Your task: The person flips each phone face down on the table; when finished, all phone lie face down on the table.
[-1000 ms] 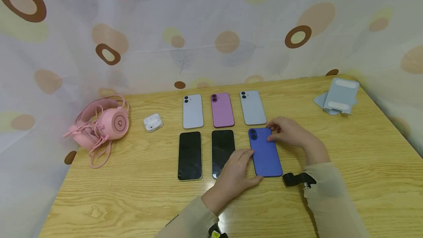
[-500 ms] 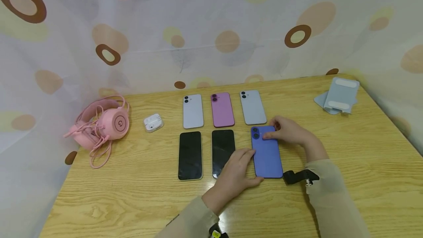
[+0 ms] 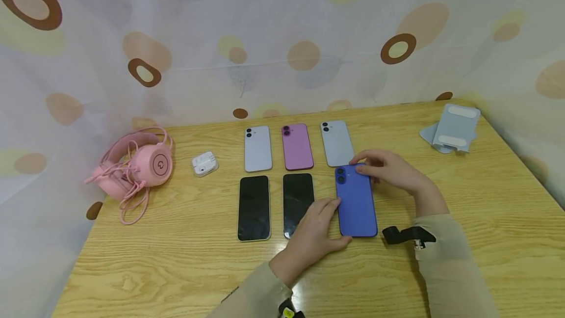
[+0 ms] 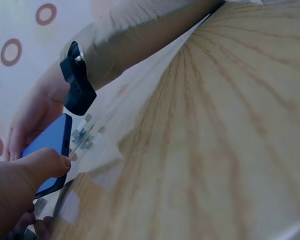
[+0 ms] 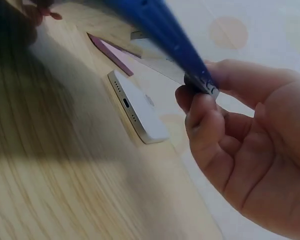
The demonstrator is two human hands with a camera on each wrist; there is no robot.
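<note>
- Blue phone (image 3: 356, 205): located at the right end of the near row, camera side up; its far end is raised off the table (image 3: 176, 269), as the right wrist view shows; whether the near end touches the surface cannot be told.
- Right hand (image 3: 393, 168): pinches the far right corner between thumb and fingers; this placement probably serves to control the raised end and leaves most of the back uncovered.
- Left hand (image 3: 311, 234): grips the near left portion, thumb at the bottom edge, fingers at the left side; the diagonal opposition to the right hand presumably resists twist and slip.
- Near row: left black phone (image 3: 253, 208) and middle black phone (image 3: 296, 198) lie screen up; the left hand partly covers the latter.
- Far row: white phone (image 3: 258, 148), pink phone (image 3: 297, 146) and pale blue phone (image 3: 337, 144) lie camera side up; the even spacing likely gives fingers access to each edge.
- Perimeter: headphones (image 3: 152, 163) and earphone case (image 3: 205, 164) sit left, stand (image 3: 456, 126) far right; all well apart from the hands, presumably to preserve working room.
</note>
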